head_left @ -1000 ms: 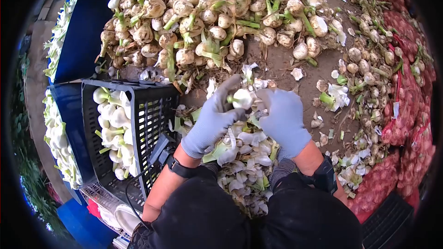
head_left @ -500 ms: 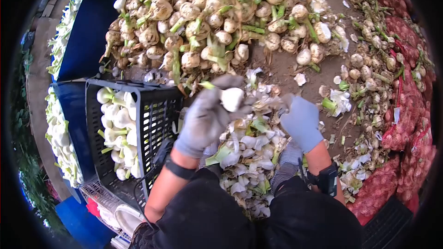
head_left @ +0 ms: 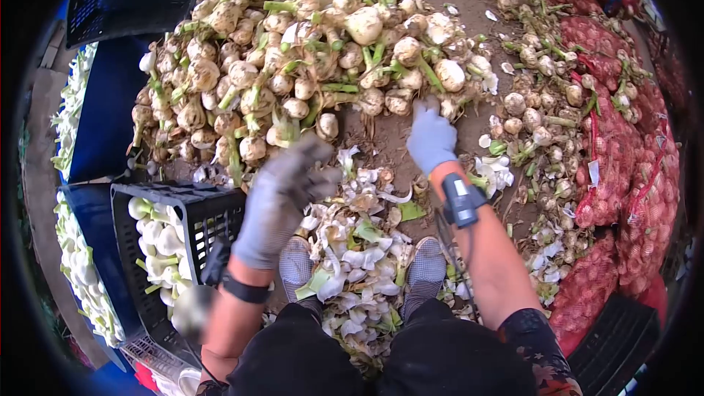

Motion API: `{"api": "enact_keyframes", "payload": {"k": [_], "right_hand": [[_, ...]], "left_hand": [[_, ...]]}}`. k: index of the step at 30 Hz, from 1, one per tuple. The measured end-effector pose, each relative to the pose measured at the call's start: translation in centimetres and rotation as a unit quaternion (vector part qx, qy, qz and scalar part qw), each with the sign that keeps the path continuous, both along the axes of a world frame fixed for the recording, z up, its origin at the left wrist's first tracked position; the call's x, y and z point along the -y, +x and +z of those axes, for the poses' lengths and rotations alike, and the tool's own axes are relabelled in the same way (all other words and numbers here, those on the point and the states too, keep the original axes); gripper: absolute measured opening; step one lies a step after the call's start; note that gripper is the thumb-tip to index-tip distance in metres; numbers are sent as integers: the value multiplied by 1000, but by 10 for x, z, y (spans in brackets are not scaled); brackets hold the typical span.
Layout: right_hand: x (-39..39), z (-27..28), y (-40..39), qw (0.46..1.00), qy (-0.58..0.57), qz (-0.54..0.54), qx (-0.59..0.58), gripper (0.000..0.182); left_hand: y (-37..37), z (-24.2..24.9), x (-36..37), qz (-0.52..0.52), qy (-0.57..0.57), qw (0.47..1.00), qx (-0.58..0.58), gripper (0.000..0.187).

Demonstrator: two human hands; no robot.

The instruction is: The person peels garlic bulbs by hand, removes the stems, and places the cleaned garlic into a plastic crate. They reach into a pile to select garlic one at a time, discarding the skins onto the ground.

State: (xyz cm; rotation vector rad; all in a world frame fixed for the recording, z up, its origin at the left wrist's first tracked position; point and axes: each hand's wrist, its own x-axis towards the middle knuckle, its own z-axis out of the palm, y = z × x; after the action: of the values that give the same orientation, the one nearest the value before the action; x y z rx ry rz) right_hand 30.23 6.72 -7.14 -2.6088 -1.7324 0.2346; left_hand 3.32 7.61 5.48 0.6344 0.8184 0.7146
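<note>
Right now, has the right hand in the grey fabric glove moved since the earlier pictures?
Yes, forward: the right hand now reaches the near edge of the heap of round, soil-stained whitish bulbs.

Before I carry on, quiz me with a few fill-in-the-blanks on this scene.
The left hand and right hand both wear grey ____. The hand reaching farther forward is the ____ one. The black crate holding white bulbs stands to the ____ of both hands. The mesh sacks are coloured ____.
Missing words: gloves; right; left; red.
</note>
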Motion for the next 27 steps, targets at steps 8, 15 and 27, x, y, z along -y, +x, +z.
{"api": "enact_keyframes", "payload": {"k": [8, 15, 27], "right_hand": [[71, 65, -51, 951, 159, 107, -242, 64], [99, 55, -73, 619, 132, -104, -767, 49], [96, 93, -88, 641, -111, -135, -747, 37]], "left_hand": [[17, -73, 42, -98, -115, 986, -71, 67], [3, -58, 34, -76, 100, 988, -92, 64], [-4, -38, 55, -152, 341, 890, -260, 70]]}}
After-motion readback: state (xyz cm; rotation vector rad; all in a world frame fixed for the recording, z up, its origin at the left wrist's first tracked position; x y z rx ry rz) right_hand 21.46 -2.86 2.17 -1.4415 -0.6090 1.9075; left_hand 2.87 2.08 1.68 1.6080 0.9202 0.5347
